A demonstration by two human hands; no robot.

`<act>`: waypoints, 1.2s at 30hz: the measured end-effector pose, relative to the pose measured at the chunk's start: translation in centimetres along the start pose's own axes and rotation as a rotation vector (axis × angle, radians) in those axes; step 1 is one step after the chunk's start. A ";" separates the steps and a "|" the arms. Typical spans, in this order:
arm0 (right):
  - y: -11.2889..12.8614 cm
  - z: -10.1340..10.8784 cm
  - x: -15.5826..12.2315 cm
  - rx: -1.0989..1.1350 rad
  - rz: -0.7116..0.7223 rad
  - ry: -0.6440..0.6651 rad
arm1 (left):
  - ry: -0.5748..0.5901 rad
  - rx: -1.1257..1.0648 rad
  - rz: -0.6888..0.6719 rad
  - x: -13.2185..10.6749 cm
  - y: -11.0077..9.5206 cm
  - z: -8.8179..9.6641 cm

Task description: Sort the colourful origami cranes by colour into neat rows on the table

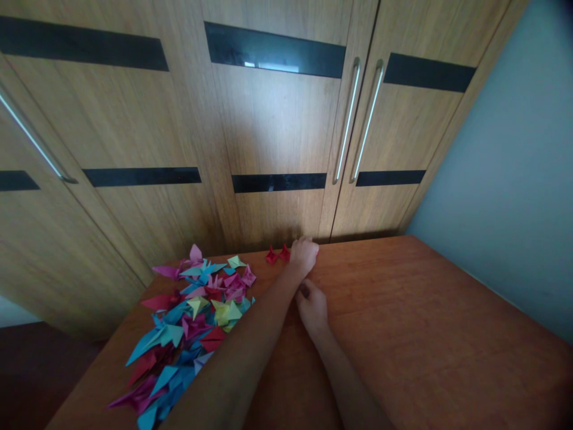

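Note:
My left hand (304, 254) reaches to the far edge of the wooden table (425, 334). Its fingers are curled shut, and what they hold, if anything, is hidden. Just left of it, two small red folded paper pieces (277, 255) stand by the table's back edge. My right hand (312, 306) rests on the table right behind the left hand, close to the left wrist. Its fingers are curled under, so its contents do not show. A pile of several folded paper shapes (192, 316) in blue, pink, red and yellow-green lies left of my left forearm.
Wooden wardrobe doors (277, 131) with black strips and long metal handles (358, 119) stand directly behind the table. A grey-blue wall (514, 191) runs along the table's right side. Bare tabletop stretches to the right of my hands.

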State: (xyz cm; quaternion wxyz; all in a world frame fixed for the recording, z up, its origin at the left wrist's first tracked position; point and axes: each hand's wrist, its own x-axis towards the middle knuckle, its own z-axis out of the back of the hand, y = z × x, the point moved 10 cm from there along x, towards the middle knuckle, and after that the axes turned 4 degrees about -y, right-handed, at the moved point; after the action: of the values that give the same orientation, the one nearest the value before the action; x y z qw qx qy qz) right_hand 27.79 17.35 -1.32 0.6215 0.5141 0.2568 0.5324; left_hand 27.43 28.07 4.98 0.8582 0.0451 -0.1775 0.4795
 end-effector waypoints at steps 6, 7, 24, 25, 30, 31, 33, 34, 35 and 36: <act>0.1 -0.1 0.0 0.006 0.018 0.006 | -0.030 -0.024 0.019 -0.4 0.2 0.5; 0.1 -0.1 0.0 0.021 0.021 0.010 | -0.034 -0.031 0.021 -0.5 0.3 0.8; -0.9 -0.4 -0.2 0.102 0.025 0.015 | -0.046 -0.167 0.067 -16.6 9.6 15.1; -1.0 -0.5 -0.2 0.092 0.033 0.020 | -0.031 -0.179 0.093 -18.3 10.4 15.6; -0.2 -1.3 -0.7 -0.018 0.114 0.083 | -0.015 -0.151 0.398 -26.8 16.6 16.4; 0.0 -1.5 -0.9 -0.050 0.135 0.102 | -0.022 -0.142 0.442 -28.2 17.6 16.3; 0.5 -1.9 -1.2 -0.106 0.171 0.137 | -0.038 -0.151 0.480 -30.5 18.6 16.2; 0.6 -2.0 -1.3 -0.121 0.183 0.148 | -0.054 -0.161 0.483 -31.3 18.7 16.1; 0.8 -2.1 -1.4 -0.126 0.193 0.155 | -0.073 -0.171 0.481 -32.0 18.7 16.2; 0.8 -2.1 -1.5 -0.121 0.199 0.161 | -0.094 -0.176 0.481 -32.6 18.6 16.2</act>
State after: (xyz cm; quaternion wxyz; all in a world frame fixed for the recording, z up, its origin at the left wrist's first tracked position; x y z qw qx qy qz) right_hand 25.18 16.68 -1.61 0.5729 0.4542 0.2208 0.6455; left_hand -7.95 7.71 7.01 0.7108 -0.0509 -0.2639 0.6500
